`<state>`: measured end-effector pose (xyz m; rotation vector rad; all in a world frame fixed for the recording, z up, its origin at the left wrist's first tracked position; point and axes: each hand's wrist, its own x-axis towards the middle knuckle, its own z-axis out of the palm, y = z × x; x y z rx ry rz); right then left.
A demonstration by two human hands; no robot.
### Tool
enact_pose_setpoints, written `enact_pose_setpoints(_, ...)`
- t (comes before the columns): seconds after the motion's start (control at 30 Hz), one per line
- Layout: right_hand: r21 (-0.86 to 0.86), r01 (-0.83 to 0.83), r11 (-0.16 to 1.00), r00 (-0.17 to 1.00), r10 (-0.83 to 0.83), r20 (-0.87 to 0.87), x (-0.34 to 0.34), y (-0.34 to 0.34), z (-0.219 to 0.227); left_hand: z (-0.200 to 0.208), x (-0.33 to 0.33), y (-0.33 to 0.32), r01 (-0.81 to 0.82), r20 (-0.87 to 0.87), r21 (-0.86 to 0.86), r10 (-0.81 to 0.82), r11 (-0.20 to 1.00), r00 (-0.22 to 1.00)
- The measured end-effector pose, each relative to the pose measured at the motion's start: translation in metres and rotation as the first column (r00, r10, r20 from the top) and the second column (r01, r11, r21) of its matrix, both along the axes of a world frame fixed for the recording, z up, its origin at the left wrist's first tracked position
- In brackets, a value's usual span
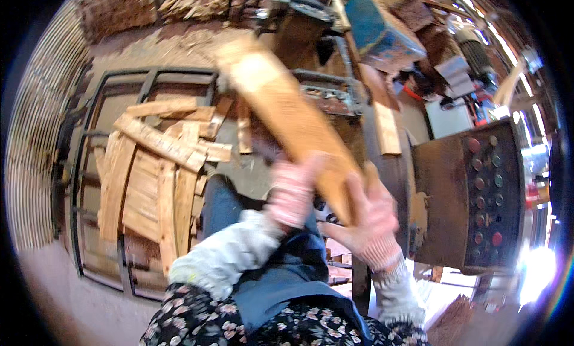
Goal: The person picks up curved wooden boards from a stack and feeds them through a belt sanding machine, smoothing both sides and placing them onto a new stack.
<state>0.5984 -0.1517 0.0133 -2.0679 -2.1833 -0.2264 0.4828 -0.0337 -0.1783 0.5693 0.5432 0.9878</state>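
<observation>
A long wooden board slants up and to the left in front of me, its far end blurred by motion. My left hand, in a pinkish knitted glove, grips the board's left edge partway along; the board hides some of its fingers. Around the near end is my right hand, gloved alike, with its fingers along the right edge and the thumb stretched to the left. The board is held up off any surface, over the gap between the wood pile and the machine.
On the left, a dark metal frame holds a pile of short boards. A control panel with several buttons stands at right. Another board lies on the machine's edge. A blue metal housing is at the back, and a corrugated wall at far left.
</observation>
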Motion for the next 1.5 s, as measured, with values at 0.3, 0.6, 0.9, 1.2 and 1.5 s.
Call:
enact_pose_setpoints(0.3, -0.124, 0.663, 0.738, 0.717, -0.674, -0.180, 0.052, -0.259, -0.058, -0.035, -0.019, 0.070, -0.095, -0.546, 0.295, 0.249, 0.951, 0.800)
enact_pose_setpoints(0.6, 0.064, 0.868, 0.492, 0.352, -0.520, -0.779, 0.089, -0.148, -0.078, -0.286, -0.310, 0.227, -0.699, -0.947, 0.130, 0.297, 0.704, 0.124)
enact_pose_setpoints(0.9, 0.205, 0.583, 0.786, 0.554, -0.201, -0.808, 0.177, 0.084, -0.077, -0.292, -0.354, 0.258, -0.571, -0.958, 0.162, 0.266, 0.805, 0.104)
enact_pose_setpoints(1.2, 0.077, 0.554, 0.829, 0.793, -0.497, -0.352, 0.139, -0.070, -0.090, -0.186, -0.396, 0.038, 0.120, -0.813, 0.180, 0.216, 0.976, -0.541)
enact_pose_setpoints(1.5, -0.129, 0.512, 0.849, 0.853, -0.485, 0.195, 0.119, -0.253, -0.078, -0.211, -0.328, -0.033, -0.146, -0.756, -0.426, -0.440, 0.893, -0.484)
